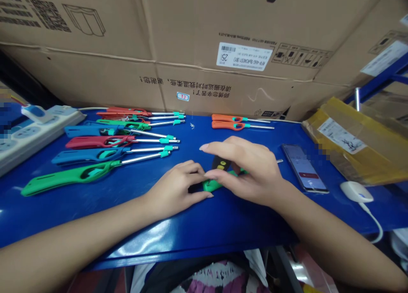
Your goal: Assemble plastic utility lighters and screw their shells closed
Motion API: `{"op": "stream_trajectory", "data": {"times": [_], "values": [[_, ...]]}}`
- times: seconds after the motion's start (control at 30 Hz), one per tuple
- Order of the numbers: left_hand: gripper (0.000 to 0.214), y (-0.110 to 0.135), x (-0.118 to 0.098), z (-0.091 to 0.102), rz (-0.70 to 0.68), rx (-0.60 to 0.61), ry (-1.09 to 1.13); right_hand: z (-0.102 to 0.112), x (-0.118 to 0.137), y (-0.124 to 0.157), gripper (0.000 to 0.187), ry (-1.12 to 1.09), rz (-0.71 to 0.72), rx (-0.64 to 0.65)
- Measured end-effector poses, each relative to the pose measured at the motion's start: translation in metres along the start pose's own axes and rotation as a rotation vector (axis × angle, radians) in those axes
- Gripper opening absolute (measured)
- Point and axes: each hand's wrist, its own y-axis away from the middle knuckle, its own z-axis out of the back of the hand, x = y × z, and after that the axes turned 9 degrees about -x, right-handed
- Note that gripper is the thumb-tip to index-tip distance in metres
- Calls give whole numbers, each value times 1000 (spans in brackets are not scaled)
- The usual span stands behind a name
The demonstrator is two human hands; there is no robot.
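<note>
My left hand (181, 184) is closed on the end of a green lighter (213, 185) lying on the blue table, finger and thumb on either side of it. Over the same lighter, my right hand (251, 167) curls round a black-and-yellow handle (221, 163) that looks like a screwdriver's. The handle stands at a tilt, its lower end at the lighter. My right hand hides much of the lighter. To the left lie several long-necked lighters with teal caps, among them a green lighter (73, 178), a blue lighter (92, 155) and a red lighter (98, 141).
Two orange lighters (228, 125) lie behind my hands. At right are a phone (304, 167), a white device (356, 192) with a cable and a taped yellow-brown package (360, 144). A white power strip (32, 131) sits far left. A large cardboard box (191, 46) walls the back.
</note>
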Motion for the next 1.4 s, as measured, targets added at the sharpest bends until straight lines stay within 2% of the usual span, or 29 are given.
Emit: {"op": "stream_trajectory", "data": {"times": [0.13,0.27,0.33,0.5,0.63,0.7,0.8,0.87,0.97,1.03,1.1,1.23,1.33,1.4], "values": [[25,0,0,0,-1,6,0,5,0,-3,36,-190,-14,102],[26,0,-1,0,13,0,-5,4,1,-3,22,-64,-37,13],[26,-1,-1,0,9,1,-1,5,0,-3,25,-13,-35,4],[25,-1,-1,0,11,0,22,9,0,-5,38,-162,-66,154],[28,0,-2,-1,34,-6,-4,6,0,-4,19,-30,-42,43],[27,0,-2,-1,27,-9,-6,5,0,-3,21,18,-36,26],[25,0,-2,-1,22,-5,3,5,-2,-2,35,-83,-64,117],[25,0,-2,-1,33,0,4,5,-2,-2,37,-130,-74,137],[21,-1,-4,0,53,4,0,3,-1,-3,20,-40,-41,31],[20,-2,-4,0,59,7,4,2,-1,-3,20,17,-18,-11],[21,-2,-4,0,53,7,2,4,-1,-4,18,-12,-17,30],[26,-2,-3,-1,35,3,-8,11,1,-5,35,-154,-31,163],[24,-1,-3,-2,54,-5,3,9,2,-3,21,-16,-14,70],[21,-1,-3,-2,55,-9,4,7,1,-3,20,78,6,10]]}}
